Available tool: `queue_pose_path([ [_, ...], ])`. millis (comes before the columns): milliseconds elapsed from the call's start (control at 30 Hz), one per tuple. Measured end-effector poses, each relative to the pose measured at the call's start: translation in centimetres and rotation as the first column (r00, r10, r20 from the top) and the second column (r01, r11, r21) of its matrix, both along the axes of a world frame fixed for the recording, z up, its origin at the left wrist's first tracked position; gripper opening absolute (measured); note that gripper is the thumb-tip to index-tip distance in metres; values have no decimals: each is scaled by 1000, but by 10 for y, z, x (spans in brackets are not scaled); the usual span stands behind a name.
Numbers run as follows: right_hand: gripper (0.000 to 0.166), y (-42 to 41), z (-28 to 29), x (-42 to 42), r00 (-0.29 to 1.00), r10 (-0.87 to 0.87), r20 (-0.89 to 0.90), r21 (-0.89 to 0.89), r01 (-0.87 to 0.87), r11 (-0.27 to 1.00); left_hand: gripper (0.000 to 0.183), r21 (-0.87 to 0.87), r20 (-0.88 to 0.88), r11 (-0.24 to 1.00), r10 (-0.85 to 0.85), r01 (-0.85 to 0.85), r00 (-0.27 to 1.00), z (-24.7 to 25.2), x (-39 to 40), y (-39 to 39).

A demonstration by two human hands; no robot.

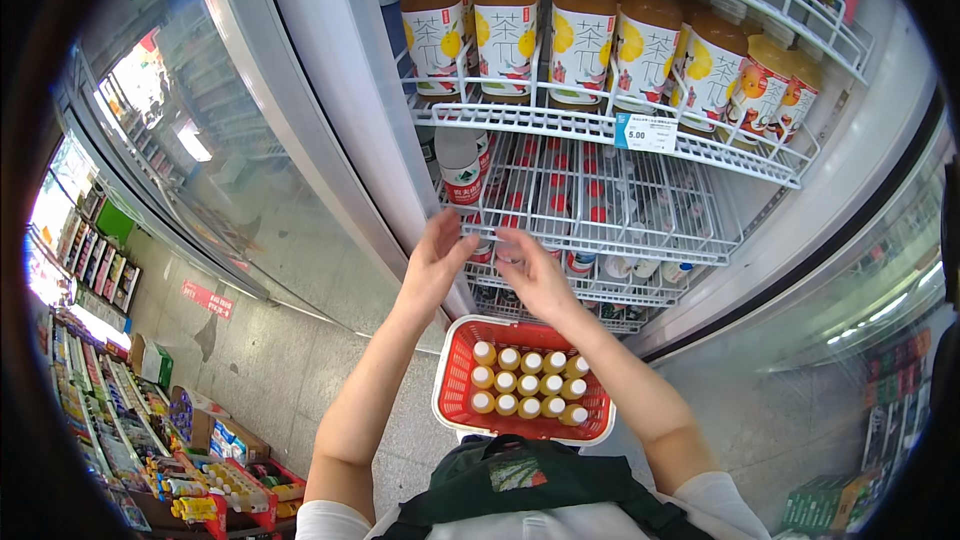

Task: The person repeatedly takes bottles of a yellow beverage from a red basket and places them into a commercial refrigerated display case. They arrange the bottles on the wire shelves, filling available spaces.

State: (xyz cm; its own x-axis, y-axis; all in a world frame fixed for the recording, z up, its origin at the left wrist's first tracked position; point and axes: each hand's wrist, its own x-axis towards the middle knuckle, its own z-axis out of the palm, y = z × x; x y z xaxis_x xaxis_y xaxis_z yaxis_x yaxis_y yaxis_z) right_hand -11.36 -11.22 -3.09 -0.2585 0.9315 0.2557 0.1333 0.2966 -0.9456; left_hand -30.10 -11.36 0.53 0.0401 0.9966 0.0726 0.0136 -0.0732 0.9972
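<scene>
Both hands reach to the front edge of a white wire shelf (630, 244) inside an upright drinks cooler. My left hand (439, 259), fingers apart and with nothing in it, is just below a red-and-white-labelled bottle (463, 184) at the shelf's left end. My right hand (536, 274) is in front of the same edge, fingers spread and curved, the palm facing the left hand; no held thing shows. Below the hands stands a red plastic basket (450, 382) with a white rim, holding several yellow drink bottles with white caps (530, 385).
Tea drink bottles (585, 41) line the upper shelf, above a price tag (645, 133). Red-capped bottles (559, 202) lie beneath the middle wire shelf. Open glass doors flank the cooler (300, 202). Cartons and bottles (225, 484) stand at lower left.
</scene>
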Motion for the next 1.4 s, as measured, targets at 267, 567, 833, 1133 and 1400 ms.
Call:
queue_pose_path([
  [267,70,97,37,-13,976,-170,133,213,139,967,102,126,96,976,164,-175,982,33,41,62],
  [567,75,161,28,-28,921,-223,319,234,151,960,132,130,-143,853,521,-506,841,-10,40,148],
  [833,60,173,10,-41,968,-185,171,187,152,970,87,341,-25,850,434,-400,901,-37,36,161],
  [1133,61,144,-3,-35,963,-234,132,450,152,880,72,486,-195,811,465,-326,864,-14,44,110],
  [1400,68,72,31,-27,973,-209,101,395,154,906,67,669,-267,711,503,-218,822,19,44,45],
])
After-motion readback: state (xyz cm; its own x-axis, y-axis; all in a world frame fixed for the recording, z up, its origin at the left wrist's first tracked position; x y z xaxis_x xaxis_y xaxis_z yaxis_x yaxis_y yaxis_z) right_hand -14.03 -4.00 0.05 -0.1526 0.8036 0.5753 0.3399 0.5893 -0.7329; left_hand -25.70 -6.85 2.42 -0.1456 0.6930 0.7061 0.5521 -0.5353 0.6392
